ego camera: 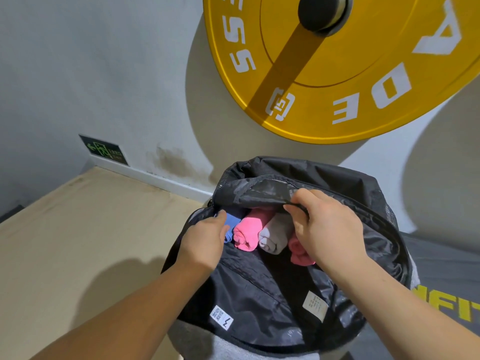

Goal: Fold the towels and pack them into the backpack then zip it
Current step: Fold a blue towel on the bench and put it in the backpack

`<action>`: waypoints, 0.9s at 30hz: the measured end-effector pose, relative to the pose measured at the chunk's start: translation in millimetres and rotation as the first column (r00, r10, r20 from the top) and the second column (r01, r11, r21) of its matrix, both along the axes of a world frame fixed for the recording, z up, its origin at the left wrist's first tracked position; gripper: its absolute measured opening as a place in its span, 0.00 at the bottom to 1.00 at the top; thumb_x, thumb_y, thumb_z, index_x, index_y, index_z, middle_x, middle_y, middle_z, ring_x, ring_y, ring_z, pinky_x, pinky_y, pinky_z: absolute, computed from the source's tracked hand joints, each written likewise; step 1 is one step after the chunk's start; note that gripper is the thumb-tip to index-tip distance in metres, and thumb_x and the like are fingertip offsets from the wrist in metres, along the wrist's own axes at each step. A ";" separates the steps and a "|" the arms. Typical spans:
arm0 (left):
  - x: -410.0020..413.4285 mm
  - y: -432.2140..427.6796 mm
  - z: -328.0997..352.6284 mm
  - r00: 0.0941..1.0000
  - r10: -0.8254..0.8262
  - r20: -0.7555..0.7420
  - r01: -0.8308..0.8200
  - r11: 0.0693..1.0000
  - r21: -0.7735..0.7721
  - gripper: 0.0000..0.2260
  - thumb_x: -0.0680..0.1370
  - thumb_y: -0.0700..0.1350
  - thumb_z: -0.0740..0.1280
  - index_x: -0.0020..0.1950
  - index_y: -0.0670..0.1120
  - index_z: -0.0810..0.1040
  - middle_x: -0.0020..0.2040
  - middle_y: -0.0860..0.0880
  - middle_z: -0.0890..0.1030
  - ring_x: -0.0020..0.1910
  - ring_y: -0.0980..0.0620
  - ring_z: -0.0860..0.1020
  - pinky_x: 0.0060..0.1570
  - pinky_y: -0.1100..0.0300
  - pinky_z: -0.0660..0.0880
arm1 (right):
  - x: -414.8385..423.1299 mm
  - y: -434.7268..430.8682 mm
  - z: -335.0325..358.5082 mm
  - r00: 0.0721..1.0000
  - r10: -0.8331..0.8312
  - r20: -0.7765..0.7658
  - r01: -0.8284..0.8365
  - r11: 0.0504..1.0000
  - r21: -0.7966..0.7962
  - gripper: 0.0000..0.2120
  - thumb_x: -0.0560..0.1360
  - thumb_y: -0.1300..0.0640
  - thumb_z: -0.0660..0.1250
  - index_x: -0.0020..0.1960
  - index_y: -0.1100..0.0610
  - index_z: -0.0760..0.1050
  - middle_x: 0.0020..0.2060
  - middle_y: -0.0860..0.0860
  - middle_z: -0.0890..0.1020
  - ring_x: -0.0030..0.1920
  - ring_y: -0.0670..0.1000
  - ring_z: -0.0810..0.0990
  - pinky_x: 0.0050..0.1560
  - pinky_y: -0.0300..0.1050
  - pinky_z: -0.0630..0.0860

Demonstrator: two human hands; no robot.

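A black backpack (259,294) lies open in front of me, lining up. Rolled towels sit side by side inside: a blue towel (232,221), a pink towel (246,231), a grey towel (275,236) and a second pink towel (298,253), partly hidden by my right hand. My left hand (205,240) rests on the bag's left rim beside the blue towel, its fingertips hidden. My right hand (327,229) pinches a black zipper pull cord on the backpack's top flap (272,188) above the towels.
A large yellow weight plate (350,74) hangs on the white wall just above the bag. A tan floor (78,242) lies to the left, with a green exit sign (105,149) low on the wall. A dark mat with yellow letters (446,294) lies at right.
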State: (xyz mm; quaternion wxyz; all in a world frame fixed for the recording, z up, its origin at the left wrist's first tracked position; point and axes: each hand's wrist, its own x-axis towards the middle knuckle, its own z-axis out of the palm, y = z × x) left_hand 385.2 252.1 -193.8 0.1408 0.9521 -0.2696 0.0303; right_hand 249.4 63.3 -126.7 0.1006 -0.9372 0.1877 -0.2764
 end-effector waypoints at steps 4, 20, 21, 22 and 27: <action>1.5 -6.9 -3.3 1.000 -0.006 -0.024 -0.001 0.965 -0.261 0.11 0.83 0.41 0.64 0.62 0.37 0.80 0.52 0.39 0.84 0.51 0.38 0.82 0.51 0.43 0.78 | -0.8 -0.6 2.0 1.000 0.003 -0.028 -0.002 1.000 0.028 0.05 0.79 0.45 0.66 0.48 0.46 0.75 0.43 0.45 0.81 0.45 0.56 0.81 0.40 0.47 0.72; -59.9 61.1 56.2 0.992 -0.119 -0.046 0.097 0.939 -0.330 0.08 0.78 0.41 0.69 0.53 0.49 0.86 0.47 0.54 0.87 0.47 0.55 0.83 0.53 0.56 0.80 | -54.6 -42.5 25.5 0.879 -0.196 -0.435 0.385 0.830 0.404 0.39 0.70 0.32 0.68 0.72 0.55 0.68 0.67 0.59 0.74 0.69 0.63 0.71 0.66 0.59 0.73; -64.1 65.0 61.3 0.993 -0.104 -0.055 0.081 0.943 -0.323 0.08 0.78 0.41 0.69 0.53 0.49 0.86 0.48 0.54 0.86 0.47 0.56 0.83 0.53 0.56 0.80 | -56.5 -43.8 28.2 0.895 -0.178 -0.409 0.374 0.800 0.469 0.37 0.69 0.36 0.71 0.71 0.54 0.68 0.63 0.58 0.78 0.65 0.62 0.75 0.63 0.57 0.75; -68.0 68.7 65.8 0.995 -0.083 -0.064 0.059 0.947 -0.317 0.09 0.78 0.41 0.69 0.55 0.49 0.86 0.49 0.55 0.86 0.48 0.56 0.82 0.55 0.57 0.79 | -58.7 -43.9 33.8 0.919 -0.152 -0.365 0.339 0.779 0.527 0.34 0.70 0.42 0.73 0.71 0.54 0.69 0.60 0.57 0.81 0.61 0.60 0.79 0.61 0.53 0.76; -79.6 87.5 80.6 0.988 0.004 -0.152 -0.061 0.924 -0.378 0.11 0.79 0.42 0.69 0.61 0.48 0.83 0.55 0.56 0.83 0.53 0.57 0.81 0.62 0.59 0.76 | -73.7 -12.3 84.2 0.982 0.185 -0.025 -0.100 0.638 0.763 0.11 0.75 0.63 0.65 0.54 0.55 0.82 0.40 0.51 0.85 0.35 0.45 0.78 0.37 0.36 0.75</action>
